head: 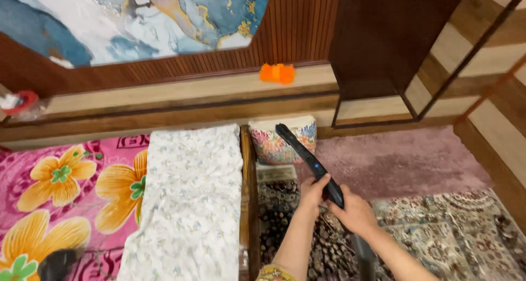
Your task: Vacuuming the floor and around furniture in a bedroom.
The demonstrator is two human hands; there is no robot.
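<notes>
Both the left hand (313, 191) and the right hand (355, 211) close around the black wand (309, 163) (stiff plastic, likely light, best gripped near its lower end), which slants up over the patterned rug (449, 231) toward the floral cushion (279, 141) beside the bed (181, 204).
</notes>
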